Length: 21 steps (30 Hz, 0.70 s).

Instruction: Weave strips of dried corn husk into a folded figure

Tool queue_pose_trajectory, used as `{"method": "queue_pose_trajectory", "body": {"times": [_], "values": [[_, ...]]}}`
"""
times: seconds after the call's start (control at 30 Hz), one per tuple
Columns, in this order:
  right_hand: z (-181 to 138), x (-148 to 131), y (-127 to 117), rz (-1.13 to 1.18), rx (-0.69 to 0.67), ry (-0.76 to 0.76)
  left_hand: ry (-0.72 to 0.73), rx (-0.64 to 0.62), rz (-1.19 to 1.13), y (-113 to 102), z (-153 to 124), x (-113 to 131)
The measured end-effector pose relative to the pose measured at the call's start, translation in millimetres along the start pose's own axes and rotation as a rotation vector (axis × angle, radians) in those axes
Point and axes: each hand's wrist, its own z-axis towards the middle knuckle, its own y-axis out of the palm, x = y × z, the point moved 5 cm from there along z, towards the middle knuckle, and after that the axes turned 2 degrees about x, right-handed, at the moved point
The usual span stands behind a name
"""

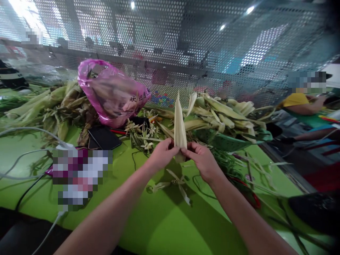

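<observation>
A pale, pointed corn husk (pixel 180 124) stands upright above the green table (pixel 164 223), held near its lower end. My left hand (pixel 162 155) pinches its left edge between thumb and fingers. On the other edge, my right hand (pixel 203 161) grips the husk the same way. Below both hands, a few torn husk strips (pixel 179 182) lie on the table. Just behind the husk to the right, a green basket (pixel 225 141) is heaped with more corn husks (pixel 225 115).
A pink plastic bag (pixel 114 92) stands at the back left, beside piled husks (pixel 61 109). A dark phone (pixel 106 137) and white cables (pixel 32 130) lie on the left. Green stems (pixel 230 164) spread at right. Beyond the table's right edge sits another person (pixel 300 102). A perforated metal screen (pixel 170 42) rises behind.
</observation>
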Motion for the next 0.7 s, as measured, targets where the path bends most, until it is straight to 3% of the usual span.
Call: {"method": "queue_pose_trajectory", "body": {"times": [0.43,0.7], "values": [[0.3,-1.9,3.2,-0.054,-0.034,-0.097,-0.010,0.007,0.128,-0.5,-2.3,-0.4],[2.7,4.7,1.6,-0.139,-0.032,-0.114,0.019,0.057,0.401,-3.6,-6.8,7.9]]}}
